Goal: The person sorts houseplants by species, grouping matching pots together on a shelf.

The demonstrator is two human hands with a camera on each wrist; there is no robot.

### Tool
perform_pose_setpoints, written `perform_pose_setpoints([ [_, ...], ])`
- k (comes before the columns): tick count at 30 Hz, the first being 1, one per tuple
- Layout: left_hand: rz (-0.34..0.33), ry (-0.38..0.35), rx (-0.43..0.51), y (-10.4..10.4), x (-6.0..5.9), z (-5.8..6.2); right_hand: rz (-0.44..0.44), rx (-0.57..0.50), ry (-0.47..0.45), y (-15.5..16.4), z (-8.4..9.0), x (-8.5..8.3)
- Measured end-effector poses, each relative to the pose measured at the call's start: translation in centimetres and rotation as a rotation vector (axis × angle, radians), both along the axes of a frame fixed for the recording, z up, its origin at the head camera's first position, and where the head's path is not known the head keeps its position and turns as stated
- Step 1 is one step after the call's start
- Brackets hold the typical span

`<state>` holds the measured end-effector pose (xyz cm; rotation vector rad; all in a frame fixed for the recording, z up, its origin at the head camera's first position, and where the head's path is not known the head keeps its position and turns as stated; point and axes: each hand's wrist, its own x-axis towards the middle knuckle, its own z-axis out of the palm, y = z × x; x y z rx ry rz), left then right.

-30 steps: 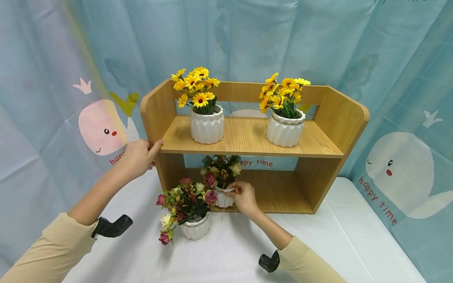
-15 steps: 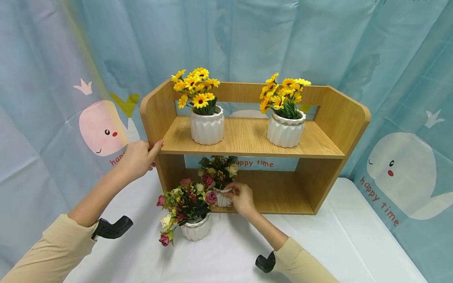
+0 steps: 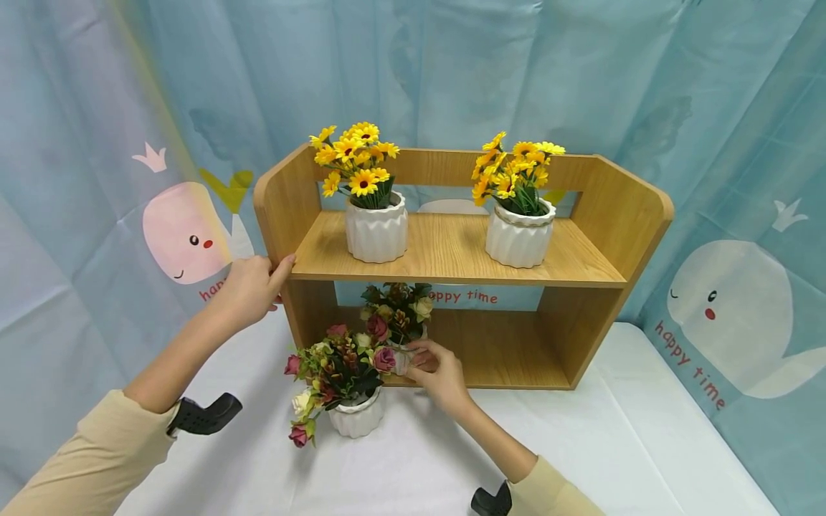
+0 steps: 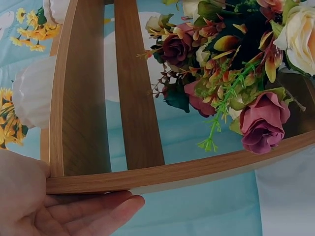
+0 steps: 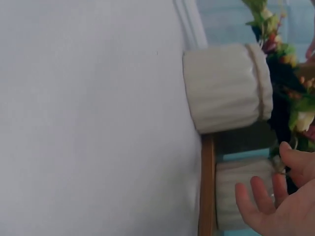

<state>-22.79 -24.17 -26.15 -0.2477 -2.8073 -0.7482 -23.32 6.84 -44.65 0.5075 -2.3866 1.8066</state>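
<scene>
My left hand (image 3: 248, 292) grips the left side panel of the wooden shelf (image 3: 445, 247). In the left wrist view its fingers (image 4: 93, 211) lie along the panel's outer face. On the lower level, at the left, stands a white fluted flowerpot (image 5: 236, 184) with pink and cream artificial roses (image 3: 400, 312). My right hand (image 3: 444, 376) is at this pot's right side, its fingers (image 5: 261, 194) spread apart beside the pot in the right wrist view. A second rose flowerpot (image 3: 356, 418) stands on the table in front, its blooms partly hiding the rear pot.
Two white pots of yellow artificial sunflowers, a left one (image 3: 377, 233) and a right one (image 3: 519, 240), stand on the upper level. A white cloth (image 3: 645, 430) covers the table. Blue printed curtains (image 3: 490, 64) hang behind and at both sides.
The rear rose pot has shifted slightly left and back on the lower level. My right fingers, which pinched its rim, have loosened and spread. My left hand stays on the panel.
</scene>
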Motion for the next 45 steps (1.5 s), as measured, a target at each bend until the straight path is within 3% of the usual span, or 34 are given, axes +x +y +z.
perform_pose_setpoints([
  [18,-0.023,-0.007,0.009,0.0,0.0,-0.1,0.127,-0.103,-0.116,-1.1,0.5,4.2],
  [45,-0.026,-0.016,0.025,0.0,-0.1,-0.1,0.260,-0.138,-0.245,-5.4,-0.5,7.1],
])
